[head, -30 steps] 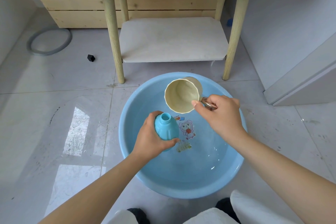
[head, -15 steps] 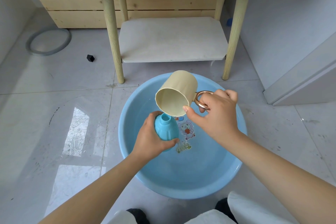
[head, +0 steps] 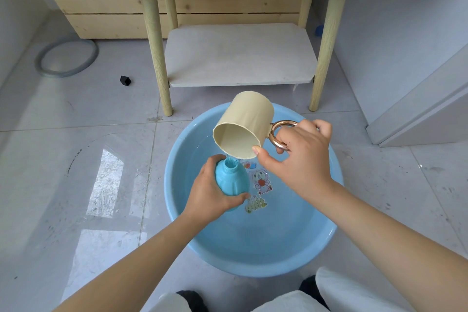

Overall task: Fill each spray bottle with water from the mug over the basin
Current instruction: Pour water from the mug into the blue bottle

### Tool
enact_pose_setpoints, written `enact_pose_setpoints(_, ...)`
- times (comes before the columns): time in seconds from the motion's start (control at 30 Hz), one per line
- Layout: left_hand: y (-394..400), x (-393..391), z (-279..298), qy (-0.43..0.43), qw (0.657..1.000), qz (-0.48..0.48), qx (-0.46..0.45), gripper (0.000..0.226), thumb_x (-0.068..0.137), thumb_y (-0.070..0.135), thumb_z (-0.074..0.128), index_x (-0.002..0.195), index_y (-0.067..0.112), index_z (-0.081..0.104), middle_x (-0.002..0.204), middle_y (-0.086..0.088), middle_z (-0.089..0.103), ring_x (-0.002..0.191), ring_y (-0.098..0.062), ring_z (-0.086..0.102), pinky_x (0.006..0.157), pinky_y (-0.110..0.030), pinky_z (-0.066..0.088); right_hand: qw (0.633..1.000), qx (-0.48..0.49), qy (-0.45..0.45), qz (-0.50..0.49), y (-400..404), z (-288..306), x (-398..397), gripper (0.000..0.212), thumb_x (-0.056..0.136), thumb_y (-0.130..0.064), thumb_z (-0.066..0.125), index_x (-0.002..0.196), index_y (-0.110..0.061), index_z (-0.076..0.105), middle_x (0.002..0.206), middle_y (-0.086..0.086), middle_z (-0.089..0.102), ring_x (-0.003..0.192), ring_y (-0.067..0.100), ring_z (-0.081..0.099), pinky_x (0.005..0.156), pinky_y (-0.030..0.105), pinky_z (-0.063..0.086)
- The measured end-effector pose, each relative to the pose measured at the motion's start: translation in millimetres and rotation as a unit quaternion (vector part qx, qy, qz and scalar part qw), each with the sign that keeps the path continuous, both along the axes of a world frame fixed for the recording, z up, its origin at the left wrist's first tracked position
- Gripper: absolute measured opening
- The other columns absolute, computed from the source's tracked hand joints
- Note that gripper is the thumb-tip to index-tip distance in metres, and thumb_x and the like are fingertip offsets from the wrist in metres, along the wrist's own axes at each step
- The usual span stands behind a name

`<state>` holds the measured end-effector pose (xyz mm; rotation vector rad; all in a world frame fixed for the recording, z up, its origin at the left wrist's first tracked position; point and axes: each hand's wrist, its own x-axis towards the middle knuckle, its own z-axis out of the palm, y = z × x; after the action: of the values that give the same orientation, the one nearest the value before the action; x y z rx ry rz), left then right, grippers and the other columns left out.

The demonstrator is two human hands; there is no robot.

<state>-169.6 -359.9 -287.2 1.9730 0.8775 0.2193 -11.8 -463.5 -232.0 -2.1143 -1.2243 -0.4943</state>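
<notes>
Over basin (head: 253,258): left hand (head: 210,192) grips bottle (head: 231,180); right hand (head: 301,160) grips tilted mug (head: 244,124).

Both forearms are bare from the frame's lower edge to the wrists, with no sleeve, watch, bracelet or ring showing on the left hand (head: 211,191) or the right hand (head: 302,157). The fingernails are short and unpainted. At the bottom edge the white fabric trouser legs (head: 339,291) cover the knees, with dark shoes (head: 312,287) showing between them.
</notes>
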Motion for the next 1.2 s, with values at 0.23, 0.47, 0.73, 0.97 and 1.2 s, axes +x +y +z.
enact_pose_setpoints(0.23,0.9,-0.5,-1.2,0.004,1.0,-0.003,0.009,0.081,0.054,0.036,0.089,0.113,0.04,0.034,0.11,0.015,0.052,0.095,-0.006,0.054,0.071,-0.012,0.042,1.0,0.014,-0.018,0.006,1.3,2.6,0.7,0.045,0.075,-0.051,0.061,0.06,-0.022,0.03,0.048,-0.008,0.04,0.058,0.021,0.041,0.077,0.027,0.019)
enact_pose_setpoints(0.47,0.4,0.5,0.2,0.005,1.0,-0.003,0.008,0.081,0.055,0.036,0.089,0.114,0.039,0.034,0.11,0.014,0.053,0.095,-0.007,0.054,0.069,-0.008,0.04,0.999,0.023,-0.045,0.013,3.0,3.5,1.6,0.045,0.075,-0.05,0.062,0.058,-0.02,0.033,0.049,-0.008,0.038,0.06,0.021,0.041,0.078,0.03,0.022)
enact_pose_setpoints(0.73,-0.4,-0.3,0.9,0.0,1.0,0.0,0.005,0.081,0.055,0.034,0.089,0.113,0.04,0.033,0.108,0.015,0.053,0.095,-0.006,0.053,0.07,-0.008,0.04,0.997,0.03,-0.069,0.017,3.6,3.1,3.0,0.045,0.075,-0.048,0.063,0.056,-0.017,0.036,0.049,-0.005,0.038,0.061,0.021,0.039,0.079,0.03,0.023)
enact_pose_setpoints(0.97,-0.6,-0.4,1.2,0.003,1.0,0.004,0.0,0.08,0.055,0.033,0.089,0.112,0.041,0.033,0.107,0.016,0.052,0.092,-0.003,0.053,0.068,-0.006,0.038,0.993,0.044,-0.1,0.034,4.2,2.0,4.1,0.045,0.074,-0.045,0.066,0.055,-0.014,0.041,0.05,-0.004,0.038,0.064,0.018,0.036,0.079,0.033,0.026)
enact_pose_setpoints(1.2,-0.9,-1.0,1.6,0.003,1.0,0.004,-0.003,0.081,0.055,0.034,0.089,0.114,0.04,0.034,0.108,0.016,0.053,0.092,-0.001,0.053,0.068,-0.006,0.039,0.99,0.042,-0.127,0.042,3.7,2.3,4.7,0.045,0.074,-0.045,0.067,0.056,-0.013,0.042,0.052,-0.005,0.035,0.065,0.017,0.034,0.079,0.034,0.028)
